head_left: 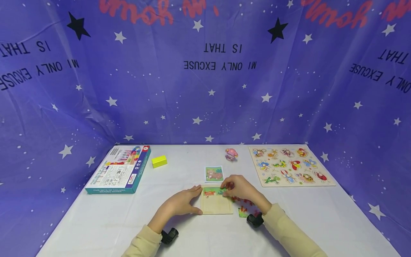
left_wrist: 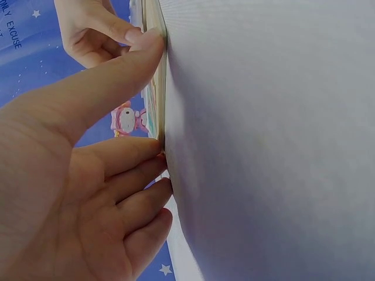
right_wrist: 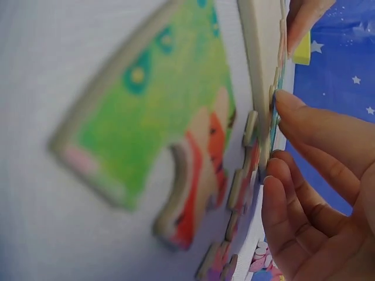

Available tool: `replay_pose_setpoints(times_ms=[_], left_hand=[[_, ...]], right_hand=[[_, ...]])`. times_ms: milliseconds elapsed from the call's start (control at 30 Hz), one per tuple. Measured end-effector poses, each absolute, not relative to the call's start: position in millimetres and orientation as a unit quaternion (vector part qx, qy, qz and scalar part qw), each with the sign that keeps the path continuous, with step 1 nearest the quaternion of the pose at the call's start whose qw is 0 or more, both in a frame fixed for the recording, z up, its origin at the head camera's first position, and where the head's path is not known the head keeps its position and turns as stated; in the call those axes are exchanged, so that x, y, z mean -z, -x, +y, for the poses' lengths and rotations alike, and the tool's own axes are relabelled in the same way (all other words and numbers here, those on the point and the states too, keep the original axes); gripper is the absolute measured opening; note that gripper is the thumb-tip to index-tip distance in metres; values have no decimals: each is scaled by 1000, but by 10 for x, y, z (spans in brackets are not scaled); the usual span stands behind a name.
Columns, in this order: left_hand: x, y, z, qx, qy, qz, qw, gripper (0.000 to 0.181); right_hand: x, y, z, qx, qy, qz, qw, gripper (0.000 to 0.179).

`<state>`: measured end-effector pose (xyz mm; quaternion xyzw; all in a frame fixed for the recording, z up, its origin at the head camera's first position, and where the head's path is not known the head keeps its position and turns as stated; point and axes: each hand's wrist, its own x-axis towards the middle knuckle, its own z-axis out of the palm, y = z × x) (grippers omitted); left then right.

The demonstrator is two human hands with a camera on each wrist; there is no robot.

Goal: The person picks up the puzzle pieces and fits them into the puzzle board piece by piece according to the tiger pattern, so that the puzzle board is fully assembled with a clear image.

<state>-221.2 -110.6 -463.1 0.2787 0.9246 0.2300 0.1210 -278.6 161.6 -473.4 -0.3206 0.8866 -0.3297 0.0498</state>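
Observation:
A shallow wooden puzzle board [head_left: 216, 206] lies on the white table, its far strip filled with green and orange puzzle pieces [head_left: 210, 192]. Along its left edge my left hand [head_left: 182, 200] rests, thumb and fingers spread and touching the rim; the left wrist view shows these fingers [left_wrist: 137, 155] fairly straight. My right hand [head_left: 239, 187] is at the far right corner, pinching a puzzle piece [head_left: 222, 191] against the board, partly hidden by the fingers. In the right wrist view a loose green and orange piece [right_wrist: 140, 111] looms close, with several more pieces beside the board.
Beyond the board lies a picture card [head_left: 214, 174] with a bear, and a pink toy figure [head_left: 231, 154] stands farther back. To the left are a yellow block [head_left: 159, 161] and a flat box [head_left: 118, 169]. An insect puzzle board [head_left: 289, 167] lies at the right.

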Motion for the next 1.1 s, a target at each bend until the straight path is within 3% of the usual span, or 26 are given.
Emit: replay_pose_setpoints(times_ms=[467, 1100], left_hand=[[4639, 2214, -1106, -234, -276, 924, 122, 88], [4642, 2216, -1103, -228, -270, 928, 121, 88]], right_hand=[[4704, 2778, 1638, 326, 328, 885, 58, 19], [4688, 2631, 2049, 312, 330, 888, 70, 22]])
